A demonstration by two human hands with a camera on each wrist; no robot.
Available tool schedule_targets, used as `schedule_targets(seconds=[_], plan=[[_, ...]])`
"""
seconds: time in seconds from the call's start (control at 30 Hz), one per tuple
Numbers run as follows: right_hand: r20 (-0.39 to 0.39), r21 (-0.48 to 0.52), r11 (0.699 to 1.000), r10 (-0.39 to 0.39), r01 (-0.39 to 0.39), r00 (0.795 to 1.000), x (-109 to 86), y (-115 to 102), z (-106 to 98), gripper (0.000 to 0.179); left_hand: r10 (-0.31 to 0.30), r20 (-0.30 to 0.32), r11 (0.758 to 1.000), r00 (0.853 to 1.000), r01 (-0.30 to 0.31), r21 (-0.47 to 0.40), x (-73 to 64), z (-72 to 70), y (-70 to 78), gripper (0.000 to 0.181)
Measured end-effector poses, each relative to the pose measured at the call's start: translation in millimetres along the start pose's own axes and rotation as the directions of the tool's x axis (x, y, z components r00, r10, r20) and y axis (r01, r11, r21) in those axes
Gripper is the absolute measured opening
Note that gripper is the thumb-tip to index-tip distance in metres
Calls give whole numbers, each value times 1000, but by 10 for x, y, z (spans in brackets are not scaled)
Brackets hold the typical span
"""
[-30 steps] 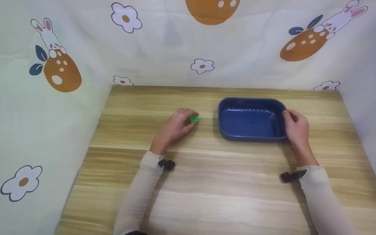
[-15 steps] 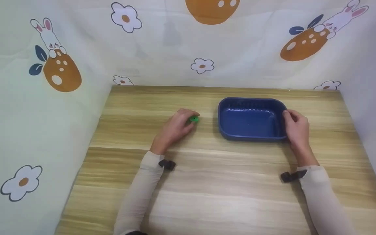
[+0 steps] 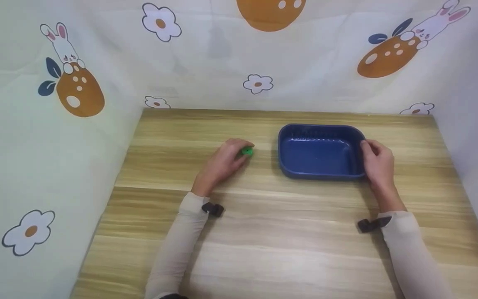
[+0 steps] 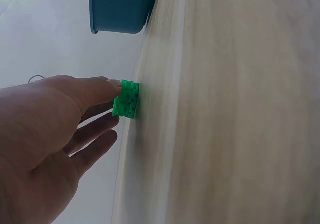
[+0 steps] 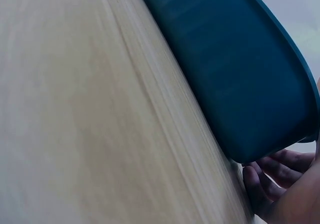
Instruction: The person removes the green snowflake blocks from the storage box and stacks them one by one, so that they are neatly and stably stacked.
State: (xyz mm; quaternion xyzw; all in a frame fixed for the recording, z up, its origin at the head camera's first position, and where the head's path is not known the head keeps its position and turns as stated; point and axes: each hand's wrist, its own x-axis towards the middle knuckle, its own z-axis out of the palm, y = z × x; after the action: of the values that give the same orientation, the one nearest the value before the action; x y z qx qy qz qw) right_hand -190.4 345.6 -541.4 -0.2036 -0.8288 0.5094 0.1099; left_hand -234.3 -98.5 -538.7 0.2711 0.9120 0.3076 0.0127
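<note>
Between the thumb and fingers of my left hand (image 3: 221, 160) is a small green block (image 3: 247, 151), pinched at its sides left of the bin. Its surface looks knobbly and patterned in the left wrist view, where the block (image 4: 126, 99) is right at the tabletop. My right hand (image 3: 378, 164) grips the right end of a blue rectangular bin (image 3: 320, 177), thumb over the rim and the other fingers down the outer wall. Nothing lies inside the bin. In the right wrist view, several fingers (image 5: 287, 176) curl by the lower corner of the bin's wall (image 5: 240, 78).
The wood-grain table (image 3: 264, 232) meets a pale cloth backdrop (image 3: 206, 62) with bunny and flower prints at the back and both sides. A dark strap mount (image 3: 213, 209) sits on the left wrist, another mount (image 3: 371, 224) on the right.
</note>
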Motion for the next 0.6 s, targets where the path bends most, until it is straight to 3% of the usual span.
schedule_targets(seconds=[0.37,0.6], plan=[[21,7,1000,24,-24,999,3,-4,6,49,15,-9,1000,1000,-15,6,3,-23,16,32],[51,-7,1000,25,-25,998,-1,-85,-2,50,4,-105,999,994,2,49,-18,-159,47,41]])
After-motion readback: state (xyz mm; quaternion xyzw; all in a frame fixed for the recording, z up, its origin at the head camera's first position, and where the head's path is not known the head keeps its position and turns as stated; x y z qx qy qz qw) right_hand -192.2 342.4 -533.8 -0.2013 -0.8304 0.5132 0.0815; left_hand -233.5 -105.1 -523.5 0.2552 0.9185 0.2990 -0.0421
